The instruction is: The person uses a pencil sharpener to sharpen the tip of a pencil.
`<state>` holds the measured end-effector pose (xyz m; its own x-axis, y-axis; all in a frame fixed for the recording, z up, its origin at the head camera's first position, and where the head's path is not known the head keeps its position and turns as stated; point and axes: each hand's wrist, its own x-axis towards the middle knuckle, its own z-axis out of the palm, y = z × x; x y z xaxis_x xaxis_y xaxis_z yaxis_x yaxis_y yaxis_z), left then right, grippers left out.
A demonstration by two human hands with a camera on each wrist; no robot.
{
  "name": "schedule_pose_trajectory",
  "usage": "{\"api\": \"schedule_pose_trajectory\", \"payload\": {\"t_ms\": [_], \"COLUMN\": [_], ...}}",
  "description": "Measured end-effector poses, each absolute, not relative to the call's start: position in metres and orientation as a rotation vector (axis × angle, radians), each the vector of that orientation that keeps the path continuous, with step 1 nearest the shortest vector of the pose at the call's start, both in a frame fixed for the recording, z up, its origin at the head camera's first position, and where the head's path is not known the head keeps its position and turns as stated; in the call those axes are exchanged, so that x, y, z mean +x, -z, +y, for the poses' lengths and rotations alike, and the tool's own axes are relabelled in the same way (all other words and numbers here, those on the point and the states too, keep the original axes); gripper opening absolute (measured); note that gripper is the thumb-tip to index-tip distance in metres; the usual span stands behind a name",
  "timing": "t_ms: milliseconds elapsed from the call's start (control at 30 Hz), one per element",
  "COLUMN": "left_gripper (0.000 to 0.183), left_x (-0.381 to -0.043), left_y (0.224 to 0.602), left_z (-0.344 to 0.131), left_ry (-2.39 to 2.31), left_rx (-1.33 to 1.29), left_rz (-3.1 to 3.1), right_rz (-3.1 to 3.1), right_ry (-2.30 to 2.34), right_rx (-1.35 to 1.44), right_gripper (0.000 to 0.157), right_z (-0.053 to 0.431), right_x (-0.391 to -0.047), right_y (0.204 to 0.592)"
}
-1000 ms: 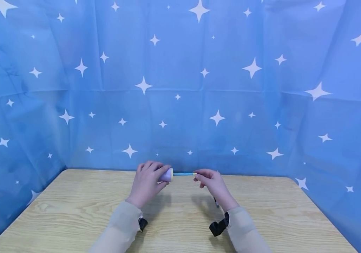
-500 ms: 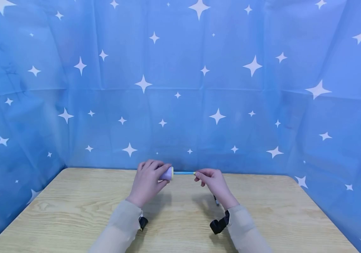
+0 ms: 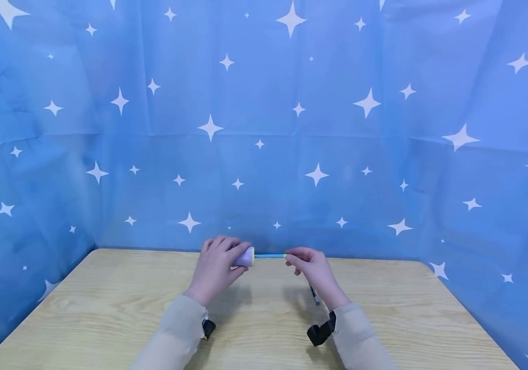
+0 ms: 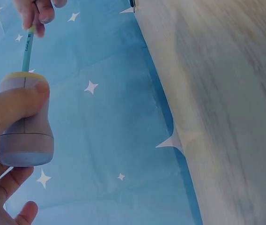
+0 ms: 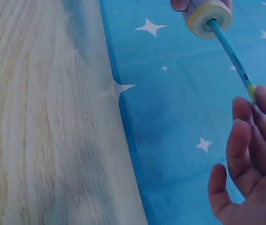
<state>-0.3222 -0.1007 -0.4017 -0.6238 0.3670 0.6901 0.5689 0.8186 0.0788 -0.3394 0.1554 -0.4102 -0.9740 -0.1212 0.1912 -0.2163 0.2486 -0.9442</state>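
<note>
My left hand (image 3: 215,267) grips a small lilac pencil sharpener (image 4: 26,122) with a yellow rim, its thumb lying along the side. In the head view the sharpener lies sideways, its opening facing right. A light-blue pencil (image 5: 231,54) runs into the round hole in that face, so its inner end is hidden. My right hand (image 3: 312,270) pinches the pencil's yellow outer end between thumb and forefinger, the other fingers loosely bent. Dark lettering shows along the pencil's shaft. Both hands are held above the far part of the table.
A wooden table (image 3: 107,308) spreads beneath the hands, its far edge close to a blue curtain (image 3: 264,180) with white stars. A thin dark pen-like object (image 3: 315,295) lies beside the right wrist. Black wrist cameras (image 3: 320,331) hang under both sleeves.
</note>
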Motion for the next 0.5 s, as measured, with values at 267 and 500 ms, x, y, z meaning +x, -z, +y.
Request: {"api": "schedule_pose_trajectory", "payload": {"t_ms": [267, 500], "left_gripper": [0.051, 0.049], "left_x": [-0.3242, -0.3227], "left_y": [0.4034, 0.4047], "left_z": [-0.1048, -0.1048], "left_ry": [0.371, 0.365], "left_rx": [-0.683, -0.685], "left_rz": [-2.307, -2.294], "right_rz": [-2.454, -2.490], "right_ry": [-1.808, -1.759], "right_rx": [0.335, 0.310], "right_gripper": [0.025, 0.022], "right_z": [0.1512, 0.1473], "right_x": [-0.3427, -0.3417], "right_y": [0.4127, 0.4165]}}
